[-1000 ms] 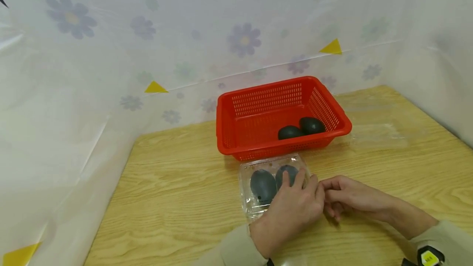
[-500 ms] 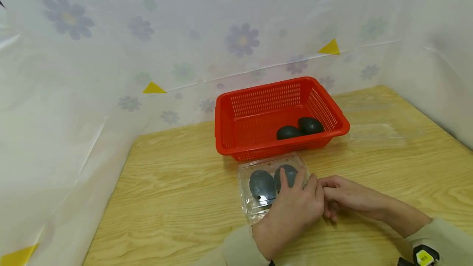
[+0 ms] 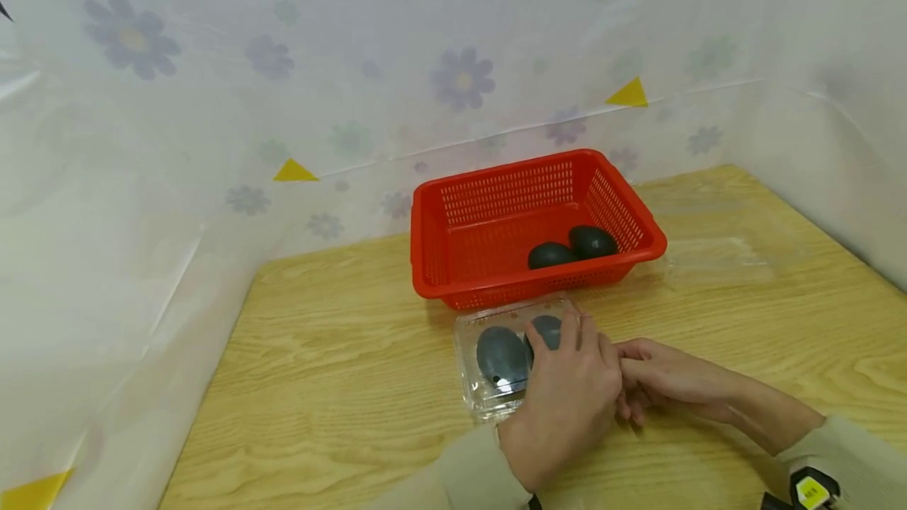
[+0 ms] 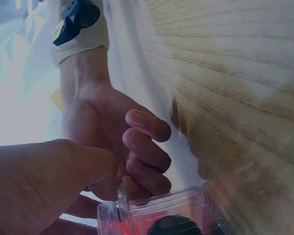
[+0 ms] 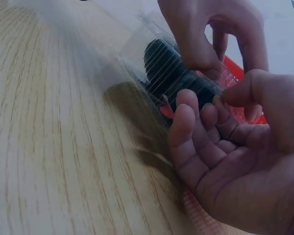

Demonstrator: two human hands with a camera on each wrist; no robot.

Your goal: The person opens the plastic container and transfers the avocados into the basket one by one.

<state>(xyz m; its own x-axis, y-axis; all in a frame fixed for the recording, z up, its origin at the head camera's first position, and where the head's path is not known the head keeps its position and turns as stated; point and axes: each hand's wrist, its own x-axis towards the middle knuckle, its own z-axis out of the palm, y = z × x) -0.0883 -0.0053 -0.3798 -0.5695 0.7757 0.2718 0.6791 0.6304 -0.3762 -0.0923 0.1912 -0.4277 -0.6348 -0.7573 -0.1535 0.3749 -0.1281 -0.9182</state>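
Observation:
A clear plastic clamshell box sits on the table with two dark avocados under its lid. My left hand reaches over its right side, fingers bent onto the lid and thumb at the near rim. Beside it, my right hand pinches the box's right edge between thumb and forefinger, its other fingers curled below. In the right wrist view, both thumbs meet the rim close together, and a dark avocado shows through the plastic. The left hand covers part of the second avocado in the head view.
Right behind the box stands a red plastic basket holding two more dark avocados. Clear plastic lies right of the basket on the wooden table. A flowered sheet hangs behind and at the sides.
My left hand has shifted slightly right, and its fingers have drawn closer together over the lid. The right hand keeps its place at the box edge.

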